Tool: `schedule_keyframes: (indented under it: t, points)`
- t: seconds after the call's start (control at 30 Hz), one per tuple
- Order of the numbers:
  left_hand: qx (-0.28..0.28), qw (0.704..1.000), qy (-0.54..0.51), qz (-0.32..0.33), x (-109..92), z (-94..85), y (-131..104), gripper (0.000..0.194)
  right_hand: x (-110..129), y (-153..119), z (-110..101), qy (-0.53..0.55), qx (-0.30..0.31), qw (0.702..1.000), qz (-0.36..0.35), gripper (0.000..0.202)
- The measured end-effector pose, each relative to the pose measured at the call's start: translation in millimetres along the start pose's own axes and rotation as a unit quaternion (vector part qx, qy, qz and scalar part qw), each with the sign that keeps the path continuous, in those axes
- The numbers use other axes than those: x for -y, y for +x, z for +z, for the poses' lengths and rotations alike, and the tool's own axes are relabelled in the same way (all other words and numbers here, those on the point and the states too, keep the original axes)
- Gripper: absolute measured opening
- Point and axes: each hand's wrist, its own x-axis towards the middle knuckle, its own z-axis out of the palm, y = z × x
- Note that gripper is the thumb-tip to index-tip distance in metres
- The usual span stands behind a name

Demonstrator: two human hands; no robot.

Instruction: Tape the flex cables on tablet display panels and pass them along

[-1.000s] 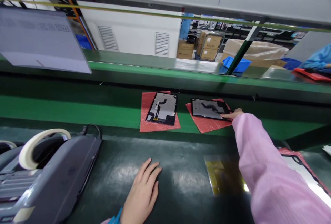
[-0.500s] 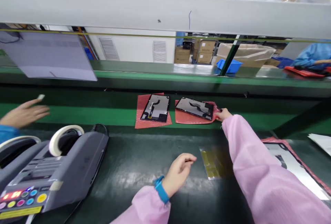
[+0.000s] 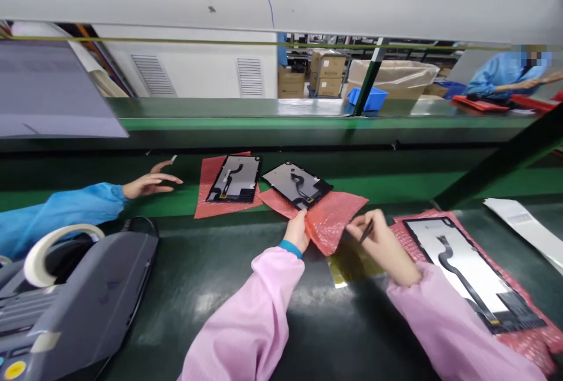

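Observation:
My left hand point(image 3: 298, 231) grips the near edge of a red bubble-wrap sheet point(image 3: 332, 217) and the screen panel point(image 3: 292, 182) lying on it, its thumb on top. My right hand point(image 3: 378, 240) is closed around dark tweezers point(image 3: 366, 231), at the sheet's right corner. The panel's back is up, with a black flex cable. Left of it, a second panel point(image 3: 240, 176) rests on a red sheet point(image 3: 206, 190). Under and beside my right hand is a yellowish film point(image 3: 341, 269). A third panel point(image 3: 470, 269) lies on red wrap at the right.
At the left stands a grey tape dispenser point(image 3: 97, 293) with a roll. A co-worker's hand point(image 3: 152, 184) reaches in above it. White papers point(image 3: 525, 231) lie at the right. A green post point(image 3: 501, 158) slants at the right; another person point(image 3: 505, 76) sits beyond the bench.
The middle panel and its wrap have been pulled nearer and turned. My left hand has moved up and taken hold of them; my right hand has drawn back. The co-worker's hand has come further right.

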Motion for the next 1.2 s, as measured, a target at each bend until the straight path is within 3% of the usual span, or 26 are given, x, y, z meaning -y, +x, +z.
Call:
schedule_keyframes:
  t: [0.1,0.23,0.33,0.43,0.6,0.73,0.83,0.97,1.07,1.13,1.2]
  points:
    - [-0.030,1.000,0.003,-0.006,1.1,-16.6,-19.5,0.039,8.3,38.2,-15.6,-0.004,-0.062,0.998,0.006,0.068]
    - [-0.027,0.999,0.024,-0.028,8.3,-48.9,-73.6,0.028,1.1,81.1,9.7,0.011,0.033,0.996,0.078,0.069]
    - [-0.005,0.998,0.039,-0.044,6.1,-76.0,-117.7,0.030,-4.3,81.4,42.2,0.010,0.117,0.988,0.100,0.068]
    - [0.006,0.998,0.040,-0.056,-8.6,-101.4,-148.3,0.041,-0.7,68.6,57.6,0.009,0.163,0.983,0.083,0.063]
    - [-0.012,0.998,0.021,-0.051,-35.3,-131.3,-159.2,0.040,27.8,56.3,35.0,0.000,0.108,0.994,-0.005,0.048]
    - [-0.024,0.999,-0.001,-0.044,-37.7,-134.2,-154.9,0.033,58.1,34.6,7.9,-0.041,-0.021,0.990,-0.132,0.039]
    - [-0.016,0.998,-0.015,-0.056,-35.8,-126.8,-156.8,0.035,69.8,-0.3,10.5,0.009,-0.057,0.992,-0.112,0.041]
    - [0.009,0.995,-0.051,-0.086,-35.6,-115.4,-164.0,0.054,54.7,-50.6,53.2,0.048,-0.025,0.998,-0.043,0.040]
    - [0.002,0.995,-0.072,-0.072,-34.9,-110.8,-167.6,0.063,28.9,-70.9,85.5,0.016,0.050,0.998,-0.019,0.044]
    - [-0.027,0.997,-0.055,-0.043,-33.0,-109.6,-168.3,0.060,16.3,-74.3,90.5,-0.021,0.111,0.994,-0.002,0.049]
    - [-0.065,0.998,-0.020,-0.009,-29.9,-109.4,-168.0,0.061,12.4,-72.2,78.6,-0.074,0.136,0.988,0.006,0.048]
